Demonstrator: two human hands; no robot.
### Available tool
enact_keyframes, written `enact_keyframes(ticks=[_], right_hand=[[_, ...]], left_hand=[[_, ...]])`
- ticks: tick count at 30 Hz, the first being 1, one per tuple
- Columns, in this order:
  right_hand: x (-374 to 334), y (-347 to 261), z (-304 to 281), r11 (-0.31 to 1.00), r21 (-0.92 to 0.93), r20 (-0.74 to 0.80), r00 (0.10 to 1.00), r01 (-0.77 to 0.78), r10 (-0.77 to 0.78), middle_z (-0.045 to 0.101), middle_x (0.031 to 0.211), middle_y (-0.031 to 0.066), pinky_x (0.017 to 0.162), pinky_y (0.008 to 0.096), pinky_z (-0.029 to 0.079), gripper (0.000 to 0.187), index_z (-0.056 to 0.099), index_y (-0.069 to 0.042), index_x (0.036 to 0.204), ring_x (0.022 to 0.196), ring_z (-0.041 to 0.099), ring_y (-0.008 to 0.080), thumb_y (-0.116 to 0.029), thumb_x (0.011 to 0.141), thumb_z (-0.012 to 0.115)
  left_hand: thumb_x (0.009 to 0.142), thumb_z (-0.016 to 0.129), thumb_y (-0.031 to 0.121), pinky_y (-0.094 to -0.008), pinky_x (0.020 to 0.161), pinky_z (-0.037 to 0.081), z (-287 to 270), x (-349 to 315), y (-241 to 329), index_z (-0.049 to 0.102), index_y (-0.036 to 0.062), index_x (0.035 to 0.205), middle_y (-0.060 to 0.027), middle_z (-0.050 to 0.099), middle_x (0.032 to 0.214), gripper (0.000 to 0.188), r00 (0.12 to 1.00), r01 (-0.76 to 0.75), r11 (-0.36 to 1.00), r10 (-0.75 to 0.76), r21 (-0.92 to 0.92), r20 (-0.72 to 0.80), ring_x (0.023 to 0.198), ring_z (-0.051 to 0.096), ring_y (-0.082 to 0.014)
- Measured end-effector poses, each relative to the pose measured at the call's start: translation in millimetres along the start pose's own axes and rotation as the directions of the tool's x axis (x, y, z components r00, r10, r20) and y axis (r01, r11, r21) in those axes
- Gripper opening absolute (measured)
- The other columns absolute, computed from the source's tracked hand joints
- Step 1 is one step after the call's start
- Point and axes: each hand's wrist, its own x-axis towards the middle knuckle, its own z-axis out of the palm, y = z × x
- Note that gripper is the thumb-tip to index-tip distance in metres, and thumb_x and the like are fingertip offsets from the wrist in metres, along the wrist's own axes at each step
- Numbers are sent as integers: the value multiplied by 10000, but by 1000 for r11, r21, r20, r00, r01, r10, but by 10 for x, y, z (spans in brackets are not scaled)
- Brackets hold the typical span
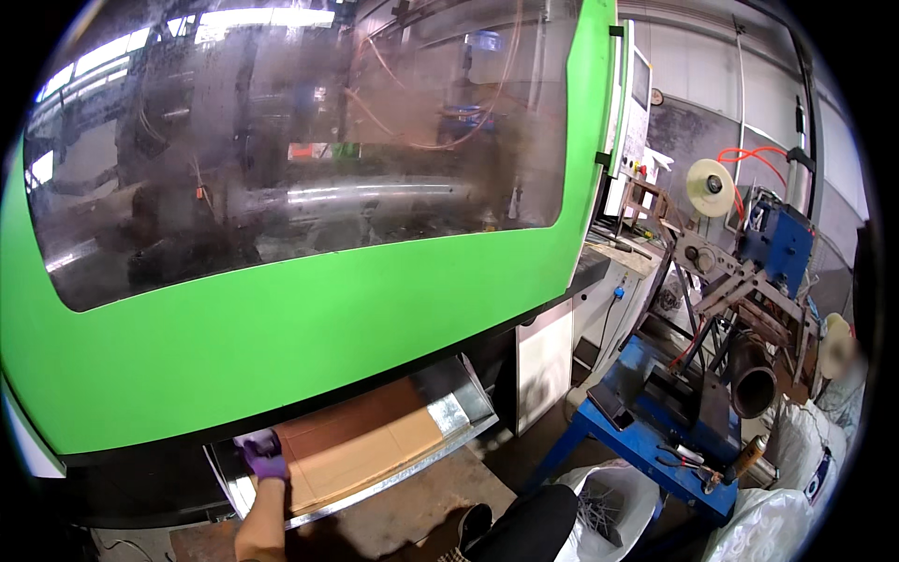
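My left hand [265, 458], in a purple glove, reaches into the left end of a metal tray [465, 432] under the green machine. Its fingers look curled around something dark and greyish, too unclear to name. Right beside the hand, a flattened brown cardboard sheet [370, 454] lines the tray, its far part in shadow. Above rises the machine's green cover [309, 347] with a large smeared window [309, 169]. My right hand is out of the picture.
To the right stands a blue bench [599, 426] with a phone [611, 409], pliers [688, 457] and a spray can [749, 456]. A white sack [637, 501] of thin dark pieces sits by my knee [534, 525]. Behind the bench is a metal frame with a spool [711, 187].
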Motion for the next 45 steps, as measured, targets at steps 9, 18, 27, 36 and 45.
enact_keyframes(ticks=[9,18,27,36,45], right_hand=[[254,-681,-74,995,-98,13,999,-36,37,686,1199,205,1005,404,497,372,666,-94,1194,1153,636,329,-360,1009,483],[283,-673,-50,977,-179,63,990,-112,125,700,1153,215,967,420,517,350,680,-94,1155,1104,655,356,-349,970,526],[-163,-218,162,953,-206,129,959,-224,253,713,1106,224,928,436,538,331,695,-94,1116,1054,674,383,-337,931,569],[-411,88,330,911,-330,205,924,-246,323,727,1059,234,889,451,558,312,709,-94,1077,1005,693,410,-326,892,611],[-793,-816,-768,870,321,-813,581,375,50,548,1446,144,1054,360,467,444,513,35,1446,1247,565,201,-105,1027,567]], left_hand=[[981,599,354,-420,963,566,696,1295,-143,601,109,1315,-86,680,1237,414,1000,-9,997,11,78,-18,1098,654,-296],[926,641,261,-403,972,554,670,1375,-348,536,91,1403,-93,657,1285,517,993,37,939,-73,341,93,1117,651,-297],[871,684,169,-386,981,543,-970,-38,-477,471,73,1490,-100,633,1334,662,365,-914,10,-416,405,833,1136,649,-299],[703,488,8,-550,1010,546,-393,-852,-92,414,88,1541,-154,498,1521,846,671,521,668,-705,531,230,1344,528,-408],[779,773,215,-383,1142,421,1434,-3034,-941,414,6,1527,-136,543,1469,855,331,94,614,-761,784,557,1328,542,-243]])
